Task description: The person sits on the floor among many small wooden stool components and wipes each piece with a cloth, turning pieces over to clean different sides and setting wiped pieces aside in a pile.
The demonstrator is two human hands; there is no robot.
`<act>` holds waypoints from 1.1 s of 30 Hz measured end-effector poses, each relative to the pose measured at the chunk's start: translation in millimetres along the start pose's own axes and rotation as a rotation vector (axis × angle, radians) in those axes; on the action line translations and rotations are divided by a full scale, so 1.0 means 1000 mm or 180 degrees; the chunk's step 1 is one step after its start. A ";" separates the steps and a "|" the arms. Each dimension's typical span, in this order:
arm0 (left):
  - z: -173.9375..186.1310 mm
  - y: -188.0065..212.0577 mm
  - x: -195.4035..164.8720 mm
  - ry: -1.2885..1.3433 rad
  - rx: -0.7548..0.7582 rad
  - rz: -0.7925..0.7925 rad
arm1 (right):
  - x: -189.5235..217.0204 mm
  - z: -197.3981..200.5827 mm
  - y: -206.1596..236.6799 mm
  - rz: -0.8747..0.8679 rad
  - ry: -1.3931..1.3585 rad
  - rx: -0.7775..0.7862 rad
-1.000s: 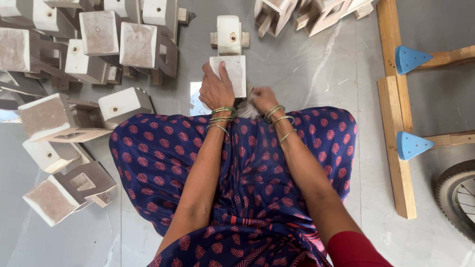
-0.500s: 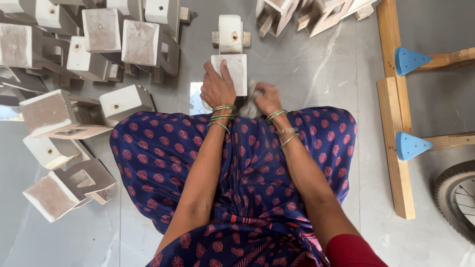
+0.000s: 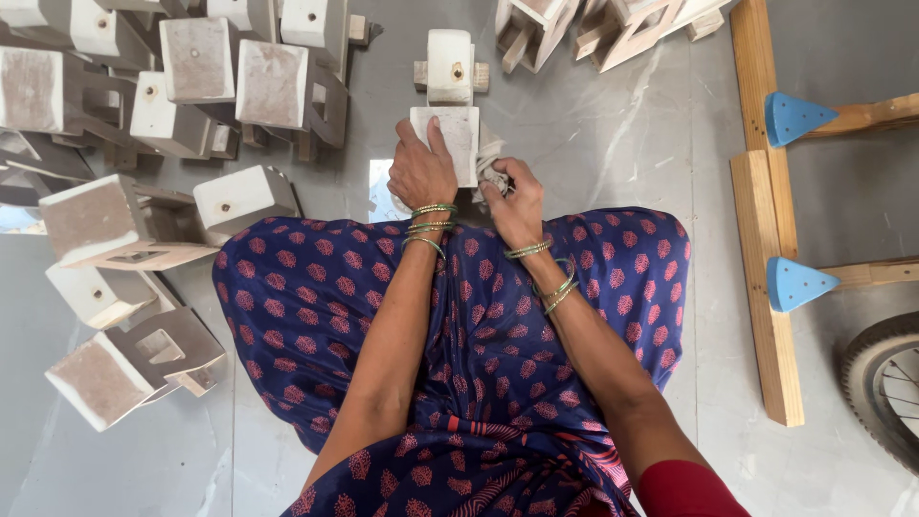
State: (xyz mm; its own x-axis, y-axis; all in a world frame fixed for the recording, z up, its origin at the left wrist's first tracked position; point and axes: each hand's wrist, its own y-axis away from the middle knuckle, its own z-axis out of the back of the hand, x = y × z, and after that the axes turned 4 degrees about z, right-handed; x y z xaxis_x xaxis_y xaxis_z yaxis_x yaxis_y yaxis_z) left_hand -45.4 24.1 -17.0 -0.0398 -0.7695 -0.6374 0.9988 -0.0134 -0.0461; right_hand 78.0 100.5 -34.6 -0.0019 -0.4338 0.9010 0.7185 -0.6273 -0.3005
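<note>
nearest the camera lies a blue skirt with red dots (image 3: pixel 479 383), spread over the person's knees, and both forearms run out over it toward the far side. green bangles (image 3: pixel 427 225) ring each wrist. just past the skirt's far edge the left hand (image 3: pixel 419 172) lies flat on the left side of a white block (image 3: pixel 450 144), fingers pressed down over its top face and holding it. the right hand (image 3: pixel 515 199) is closed around a crumpled grey cloth (image 3: pixel 491 172), pinching it against the block's right near corner. the block stands on the grey floor (image 3: pixel 613 144) straight ahead of the hands, dead centre, its long axis running near to far; both hands touch it, the left reaching farther up it, the right kept at the near end. just beyond it, touching or nearly so, sits a second white block with wooden pegs (image 3: pixel 450 65) sticking out on either side. to the left a heap of similar white blocks (image 3: pixel 191 105) runs from near to far, tumbled at all angles. to the right a wooden frame (image 3: pixel 766 249) with blue triangular brackets lies along the floor, and a tyre (image 3: pixel 876 383) shows at the near right edge.
</note>
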 end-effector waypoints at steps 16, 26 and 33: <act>0.003 -0.004 0.002 0.0094 0.0097 -0.0141 | -0.068 0.002 -0.045 -0.0366 0.0936 -0.0836; -0.023 -0.010 0.030 0.1856 0.0593 -0.0103 | 0.039 0.004 -0.075 0.1671 0.0636 -0.0450; -0.028 0.008 0.081 0.1923 0.0608 0.0384 | 0.043 -0.036 -0.080 0.1537 0.1705 0.0208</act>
State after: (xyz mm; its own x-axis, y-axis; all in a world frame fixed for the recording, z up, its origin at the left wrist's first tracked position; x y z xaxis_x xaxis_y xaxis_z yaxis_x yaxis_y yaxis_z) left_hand -41.1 -20.7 -90.4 0.1205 -0.2781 -0.9530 0.9822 -0.1058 0.1551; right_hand -4.8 108.5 16.8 -0.0023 -0.9207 0.3904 0.7654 -0.2529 -0.5918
